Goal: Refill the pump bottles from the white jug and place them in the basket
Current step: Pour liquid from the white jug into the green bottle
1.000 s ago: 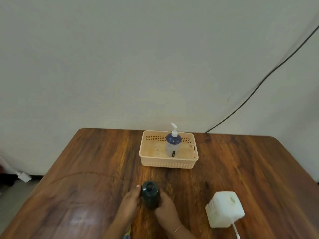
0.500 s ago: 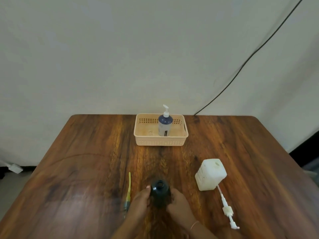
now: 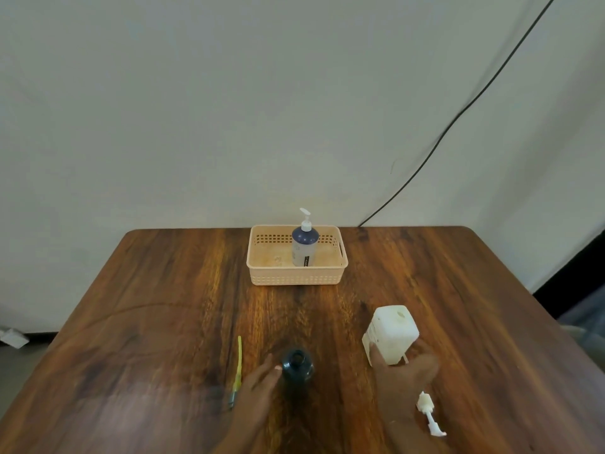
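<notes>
A dark pump bottle (image 3: 297, 365) stands upright near the table's front edge, its neck uncapped. My left hand (image 3: 258, 388) holds it from the left, thumb on its shoulder. My right hand (image 3: 402, 378), blurred, is at the near side of the white jug (image 3: 393, 332), thumb and fingers spread around its base. A white pump head (image 3: 429, 411) lies on the table just right of that hand. At the back stands the peach basket (image 3: 262, 280), with a blue-and-clear pump bottle (image 3: 304, 244) upright inside it.
A yellow-green pump tube (image 3: 238, 368) lies on the wooden table (image 3: 163, 306) left of my left hand. A black cable (image 3: 458, 119) runs down the wall behind the table's far right corner.
My right hand has left the dark bottle and moved right to the white jug. The left hand stays on the bottle. The camera has tilted down.
</notes>
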`<state>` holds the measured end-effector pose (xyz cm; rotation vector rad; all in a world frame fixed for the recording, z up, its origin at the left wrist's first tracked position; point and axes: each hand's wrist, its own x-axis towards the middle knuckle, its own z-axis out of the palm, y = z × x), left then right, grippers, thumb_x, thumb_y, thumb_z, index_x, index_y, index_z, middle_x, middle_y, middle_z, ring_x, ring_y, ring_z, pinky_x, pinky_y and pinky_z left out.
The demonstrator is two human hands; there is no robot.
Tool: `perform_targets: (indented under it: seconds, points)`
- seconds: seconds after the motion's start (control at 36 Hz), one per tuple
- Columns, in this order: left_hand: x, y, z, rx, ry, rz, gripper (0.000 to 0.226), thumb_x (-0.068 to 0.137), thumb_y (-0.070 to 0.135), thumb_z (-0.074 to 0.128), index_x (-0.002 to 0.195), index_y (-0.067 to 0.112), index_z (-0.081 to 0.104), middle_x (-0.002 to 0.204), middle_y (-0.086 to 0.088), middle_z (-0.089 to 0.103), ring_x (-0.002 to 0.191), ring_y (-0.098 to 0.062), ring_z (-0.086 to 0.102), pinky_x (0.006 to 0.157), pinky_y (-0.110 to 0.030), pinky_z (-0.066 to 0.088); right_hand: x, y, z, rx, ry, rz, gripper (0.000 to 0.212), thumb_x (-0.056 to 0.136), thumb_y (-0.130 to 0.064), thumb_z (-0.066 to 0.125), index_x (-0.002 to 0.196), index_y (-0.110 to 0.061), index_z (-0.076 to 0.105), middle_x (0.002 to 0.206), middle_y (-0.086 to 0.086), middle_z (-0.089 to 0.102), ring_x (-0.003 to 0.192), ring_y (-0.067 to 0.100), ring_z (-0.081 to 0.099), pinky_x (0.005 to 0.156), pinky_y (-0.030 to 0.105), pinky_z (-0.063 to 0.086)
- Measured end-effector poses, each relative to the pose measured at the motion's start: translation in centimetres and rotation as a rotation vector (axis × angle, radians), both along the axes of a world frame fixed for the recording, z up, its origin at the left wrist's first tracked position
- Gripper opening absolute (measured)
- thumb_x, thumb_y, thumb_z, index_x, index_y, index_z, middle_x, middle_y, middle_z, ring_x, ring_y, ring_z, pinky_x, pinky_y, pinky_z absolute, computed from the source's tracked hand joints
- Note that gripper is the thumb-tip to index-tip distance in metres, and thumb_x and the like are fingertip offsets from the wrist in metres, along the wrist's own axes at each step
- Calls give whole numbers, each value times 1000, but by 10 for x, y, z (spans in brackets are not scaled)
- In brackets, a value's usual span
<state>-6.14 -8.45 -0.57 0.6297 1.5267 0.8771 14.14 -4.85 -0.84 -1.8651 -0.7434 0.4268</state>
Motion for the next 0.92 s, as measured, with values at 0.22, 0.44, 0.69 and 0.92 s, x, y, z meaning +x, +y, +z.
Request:
perform_targets:
  seconds: [0.22, 0.44, 0.69, 0.92]
  points:
    - [15, 4, 6, 196, 398, -328, 90, 74, 19, 77, 146, 19, 23, 153, 5, 29, 140, -12, 26, 116, -31, 19, 33, 45, -18, -140, 59, 113, 113, 53, -32, 89, 140, -12, 21, 142, 14, 38, 130, 36, 38, 105, 54, 38]
    - [15, 14, -4, 261, 533, -338, 80, 74, 20, 76, 142, 20, 34, 150, 7, 35, 138, -9, 32, 118, -30, 22, 30, 39, -16, -39, -123, 304, 77, 57, -32, 87, 119, -17, 45, 112, 2, 57, 106, 25, 56, 76, 34, 48]
    - [14, 17, -5, 252, 588, -328, 72, 75, 21, 76, 138, 21, 42, 144, 7, 45, 132, -12, 43, 111, -30, 32, -4, 13, -3, 107, -834, 775, 80, 53, -32, 89, 121, -13, 50, 116, 8, 65, 106, 25, 62, 88, 43, 50]
    - [13, 19, -2, 229, 604, -373, 69, 77, 22, 74, 138, 21, 43, 142, 7, 48, 130, -13, 46, 110, -30, 33, -15, 13, 0, 86, -1092, 884, 76, 52, -32, 89, 119, -16, 56, 117, 5, 66, 107, 24, 63, 91, 42, 50]
